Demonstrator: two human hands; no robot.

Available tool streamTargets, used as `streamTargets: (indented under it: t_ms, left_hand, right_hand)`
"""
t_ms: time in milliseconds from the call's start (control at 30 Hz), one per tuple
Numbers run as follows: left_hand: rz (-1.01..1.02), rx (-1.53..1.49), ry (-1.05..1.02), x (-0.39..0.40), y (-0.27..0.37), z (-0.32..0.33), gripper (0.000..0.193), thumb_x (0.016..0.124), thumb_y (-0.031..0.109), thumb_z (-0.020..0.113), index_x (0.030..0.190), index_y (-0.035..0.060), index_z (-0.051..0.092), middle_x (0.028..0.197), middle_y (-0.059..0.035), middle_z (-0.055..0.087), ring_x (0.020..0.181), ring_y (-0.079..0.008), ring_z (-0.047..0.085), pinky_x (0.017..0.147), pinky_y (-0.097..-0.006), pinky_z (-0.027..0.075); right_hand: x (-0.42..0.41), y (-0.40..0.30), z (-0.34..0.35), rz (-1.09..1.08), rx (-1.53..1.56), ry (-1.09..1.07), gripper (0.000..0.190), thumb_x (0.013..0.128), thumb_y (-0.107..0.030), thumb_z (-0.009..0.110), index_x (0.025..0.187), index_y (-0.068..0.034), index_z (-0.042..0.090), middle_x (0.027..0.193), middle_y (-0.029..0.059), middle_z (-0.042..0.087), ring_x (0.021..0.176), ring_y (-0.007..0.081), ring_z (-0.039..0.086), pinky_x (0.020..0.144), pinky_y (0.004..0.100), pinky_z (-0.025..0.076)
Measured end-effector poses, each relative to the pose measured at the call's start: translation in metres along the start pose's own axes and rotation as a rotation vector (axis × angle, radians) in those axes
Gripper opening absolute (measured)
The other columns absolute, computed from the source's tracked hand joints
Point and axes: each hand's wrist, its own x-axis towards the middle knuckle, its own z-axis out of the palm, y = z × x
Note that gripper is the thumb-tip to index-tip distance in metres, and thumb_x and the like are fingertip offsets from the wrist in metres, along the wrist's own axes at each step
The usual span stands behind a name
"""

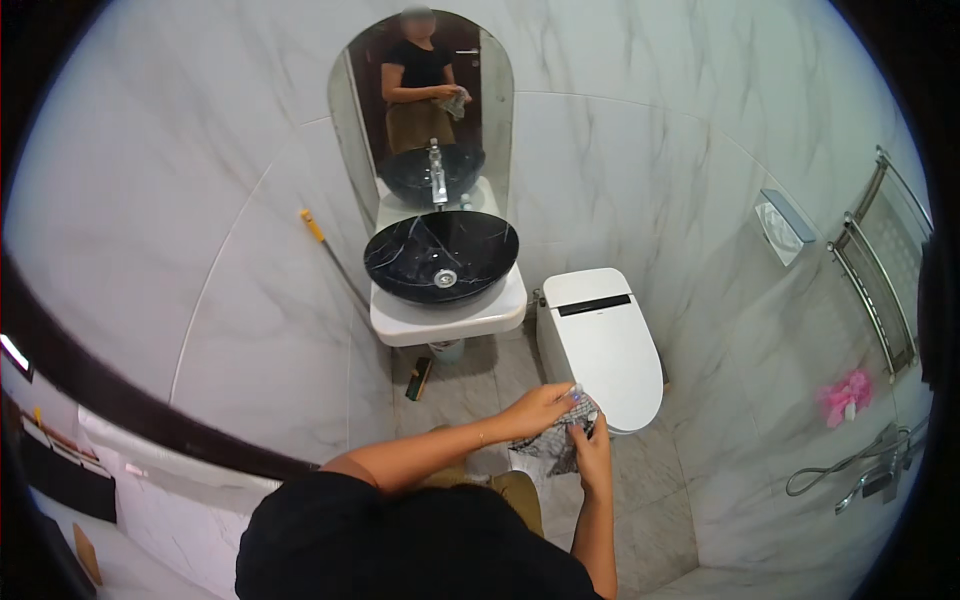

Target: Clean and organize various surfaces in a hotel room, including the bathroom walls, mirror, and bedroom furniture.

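Note:
My left hand [536, 411] pinches the upper edge of a thin grey cloth [559, 442] with a dark net-like pattern. Lower on its right side, my right hand [594, 454] grips the same cloth between thumb and fingers. The cloth hangs down between both hands, over the tiled floor in front of the white toilet [606, 345]. Its lid is down. In the mirror [491, 82], a reflection shows the cloth held at waist height. What kind of cloth article it is, I cannot tell.
A black marbled basin [405, 259] with a chrome tap [438, 180] stands on a white counter [450, 326]. Below are a floor brush [418, 379] and a bin [447, 350]. A pink bath puff [846, 396], towel rack [877, 277] and shower hose [821, 469] occupy the right wall.

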Motion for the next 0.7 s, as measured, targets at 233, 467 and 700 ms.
streamTargets:
  t_ms: [233,467,700]
  left_hand:
    - [0.117,-0.113,-0.029,0.003,0.02,-0.007,0.027,0.097,0.019,0.042,0.104,-0.0019,0.056,0.096,-0.0011,0.061,0.089,-0.0095,0.051,0.081,-0.0272,0.043]
    - [0.092,0.022,-0.032,-0.017,0.048,-0.037,0.039,0.098,0.031,0.04,0.114,-0.0015,0.055,0.107,-0.0055,0.059,0.097,-0.0118,0.049,0.087,-0.0285,0.039]
    - [0.233,0.466,-0.244,-0.038,0.038,-0.05,0.047,0.091,0.044,0.051,0.104,0.0005,0.061,0.097,-0.0123,0.066,0.086,-0.0177,0.06,0.078,-0.0337,0.045]
  right_hand:
    - [0.0,-0.015,-0.002,0.118,0.316,-0.18,0.042,0.085,-0.004,0.055,0.126,-0.001,0.047,0.11,0.0044,0.056,0.097,0.0114,0.052,0.086,0.0263,0.042]
    - [0.028,0.004,-0.038,-0.178,-0.503,-0.15,0.071,0.073,-0.004,0.063,0.137,-0.004,0.034,0.12,0.0087,0.05,0.109,0.0193,0.048,0.092,0.0309,0.038]
    - [0.028,-0.071,0.024,-0.156,-0.173,-0.526,0.047,0.085,-0.013,0.062,0.129,-0.001,0.046,0.1,0.0056,0.061,0.087,0.0111,0.055,0.077,0.0249,0.044]
